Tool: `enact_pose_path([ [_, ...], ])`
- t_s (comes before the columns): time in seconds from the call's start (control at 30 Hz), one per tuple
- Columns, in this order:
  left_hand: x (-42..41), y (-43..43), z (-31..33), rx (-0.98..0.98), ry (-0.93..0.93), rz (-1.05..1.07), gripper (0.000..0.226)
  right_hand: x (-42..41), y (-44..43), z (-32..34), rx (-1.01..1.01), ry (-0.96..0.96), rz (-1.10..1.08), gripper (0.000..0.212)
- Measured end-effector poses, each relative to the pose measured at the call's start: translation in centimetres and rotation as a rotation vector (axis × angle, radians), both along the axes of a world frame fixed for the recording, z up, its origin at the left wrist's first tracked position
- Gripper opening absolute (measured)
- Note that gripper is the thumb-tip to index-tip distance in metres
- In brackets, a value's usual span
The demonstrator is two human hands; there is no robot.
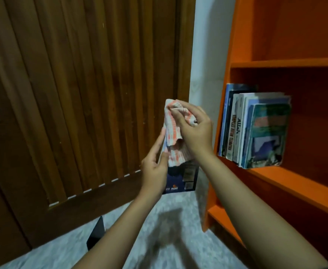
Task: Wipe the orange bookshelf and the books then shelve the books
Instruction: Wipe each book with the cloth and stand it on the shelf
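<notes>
Holding a dark blue book (pixel 180 177) upright in front of the wooden door (pixel 81 94), left hand (pixel 155 167) clamped on its left edge, thumb on the cover, forearm angled up from below. Pressing an orange-and-white striped cloth (pixel 172 133) against the cover's upper part with the right hand (pixel 195 131), fingers (pixel 180 111) curled shut over the bunched fabric, wrist bent, forearm reaching in from lower right. Just right of the hands, the orange bookshelf (pixel 295 63), with a row of books (pixel 256 129) standing upright at the left end of the middle shelf. Below, pale marbled floor (pixel 169 239).
</notes>
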State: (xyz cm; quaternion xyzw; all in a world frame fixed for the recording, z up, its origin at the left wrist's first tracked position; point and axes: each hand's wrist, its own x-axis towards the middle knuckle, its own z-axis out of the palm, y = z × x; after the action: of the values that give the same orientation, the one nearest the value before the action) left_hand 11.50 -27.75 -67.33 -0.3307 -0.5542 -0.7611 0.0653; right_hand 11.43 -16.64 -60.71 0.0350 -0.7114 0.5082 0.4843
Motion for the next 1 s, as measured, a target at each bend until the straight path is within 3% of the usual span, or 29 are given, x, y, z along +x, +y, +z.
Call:
enact_pose_path([
  [0.23,0.6,-0.4,1.6,0.052,-0.052,-0.047,0.044,-0.1,3.5,-1.2,-0.421,-0.005,-0.289,0.016],
  [0.3,0.5,0.1,2.0,0.043,-0.049,-0.046,0.043,0.4,1.7,-1.6,-0.348,0.050,-0.198,0.017],
  [0.4,0.1,0.4,2.3,0.102,-0.082,-0.027,0.043,1.0,-0.6,-3.0,0.047,0.141,-0.058,0.029],
  [0.43,0.0,0.3,2.3,0.124,-0.113,-0.033,0.043,0.8,-0.2,-3.5,0.083,0.132,-0.077,0.031],
  [0.6,0.3,0.1,2.0,0.165,-0.157,-0.072,0.044,0.8,2.8,-4.5,-0.331,0.002,-0.300,0.024],
  [0.77,-0.3,1.0,2.0,0.223,-0.180,-0.056,0.046,1.8,-0.9,-6.6,-0.018,0.057,0.030,0.031],
  [0.93,-1.2,0.8,1.4,0.249,-0.245,0.021,0.047,1.4,0.9,-7.9,-0.271,-0.038,-0.241,0.033],
  [1.0,-1.5,0.8,1.0,0.274,-0.274,0.042,0.048,1.5,-0.4,-9.4,-0.195,-0.059,-0.217,0.035],
])
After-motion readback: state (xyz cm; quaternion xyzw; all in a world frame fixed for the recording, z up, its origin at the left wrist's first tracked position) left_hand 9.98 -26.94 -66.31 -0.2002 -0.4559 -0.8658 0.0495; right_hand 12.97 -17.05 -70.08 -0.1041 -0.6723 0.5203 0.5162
